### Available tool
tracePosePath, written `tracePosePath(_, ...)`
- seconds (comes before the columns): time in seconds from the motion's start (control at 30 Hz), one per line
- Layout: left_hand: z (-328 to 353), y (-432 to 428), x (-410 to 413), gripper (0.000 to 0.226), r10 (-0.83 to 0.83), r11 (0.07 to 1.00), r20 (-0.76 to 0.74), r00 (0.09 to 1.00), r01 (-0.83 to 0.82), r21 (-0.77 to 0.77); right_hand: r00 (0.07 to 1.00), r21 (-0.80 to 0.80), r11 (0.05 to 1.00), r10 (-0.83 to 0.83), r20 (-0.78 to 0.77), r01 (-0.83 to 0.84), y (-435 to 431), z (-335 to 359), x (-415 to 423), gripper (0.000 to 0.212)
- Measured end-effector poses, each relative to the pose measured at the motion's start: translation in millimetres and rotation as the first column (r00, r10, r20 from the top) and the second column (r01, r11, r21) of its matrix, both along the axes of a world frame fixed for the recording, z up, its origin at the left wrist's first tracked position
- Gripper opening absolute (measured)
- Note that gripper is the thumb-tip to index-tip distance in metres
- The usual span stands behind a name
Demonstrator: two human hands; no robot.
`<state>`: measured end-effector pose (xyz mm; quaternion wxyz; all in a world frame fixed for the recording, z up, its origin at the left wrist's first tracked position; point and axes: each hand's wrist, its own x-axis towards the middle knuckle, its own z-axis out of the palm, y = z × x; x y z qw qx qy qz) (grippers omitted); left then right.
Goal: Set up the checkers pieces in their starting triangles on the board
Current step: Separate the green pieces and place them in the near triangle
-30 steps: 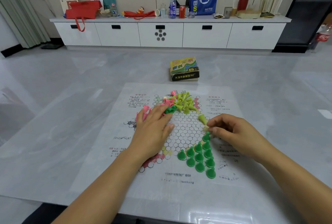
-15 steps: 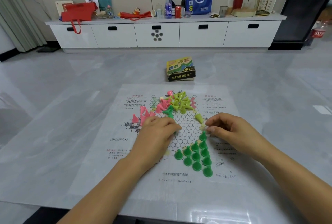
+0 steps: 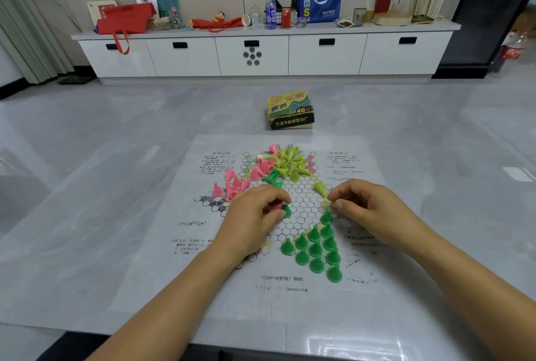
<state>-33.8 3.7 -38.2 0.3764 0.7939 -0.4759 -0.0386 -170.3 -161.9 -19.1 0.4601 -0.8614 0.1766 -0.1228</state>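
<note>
Green cones (image 3: 314, 250) stand upright in a nearly filled triangle at the near right point of the paper board (image 3: 362, 163), so that corner looks almost done. My left hand (image 3: 252, 215) pinches another green piece (image 3: 286, 211) beside the open centre, likely to feed it across, while my right hand (image 3: 371, 207) curls at the triangle's far tip; whether its fingers hold anything I cannot tell. Pink pieces (image 3: 235, 183) and yellow-green pieces (image 3: 290, 162) lie heaped at the far side, unsorted.
</note>
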Motion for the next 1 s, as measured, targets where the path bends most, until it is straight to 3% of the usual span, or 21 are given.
tracePosePath(0.13, -0.3, -1.1, -3.4, 0.024, 0.001, 1.000, -0.080, 0.997, -0.003, -0.024, 0.997, -0.170, 0.984, 0.060, 0.051, -0.051, 8.7, 7.7, 11.3, 0.016)
tracePosePath(0.23, -1.2, -1.6, -2.8, 0.011, 0.032, 0.999, 0.003, 0.999, -0.032, 0.004, 0.975, -0.313, 0.926, 0.222, -0.006, -0.212, 17.0, 6.0, 21.7, 0.023)
tracePosePath(0.37, -4.5, -2.9, -0.6, 0.006, 0.054, 0.998, 0.051, 0.997, -0.055, 0.016, 0.937, -0.376, 0.860, 0.340, -0.083, -0.346, 23.8, 2.5, 26.1, 0.039)
tracePosePath(0.5, -4.2, -2.2, -0.5, 0.010, 0.058, 0.998, 0.062, 0.996, -0.060, 0.030, 0.932, -0.414, 0.836, 0.340, -0.125, -0.361, 22.3, 1.8, 25.8, 0.038)
tracePosePath(0.7, -2.1, 1.5, -1.0, 0.016, 0.082, 0.996, 0.101, 0.991, -0.087, 0.037, 0.944, -0.408, 0.852, 0.314, -0.102, -0.327, 6.8, 8.2, 19.1, 0.027)
tracePosePath(0.87, -4.1, 1.0, 0.3, 0.017, 0.075, 0.995, 0.114, 0.991, -0.083, 0.063, 0.959, -0.212, 0.936, 0.264, -0.105, -0.281, -1.0, 11.3, 13.1, 0.023)
tracePosePath(1.0, -5.0, 1.7, -0.4, 0.018, 0.044, 0.998, 0.107, 0.993, -0.048, 0.037, 0.965, -0.172, 0.950, 0.248, -0.091, -0.260, -1.1, 10.0, 14.1, 0.025)
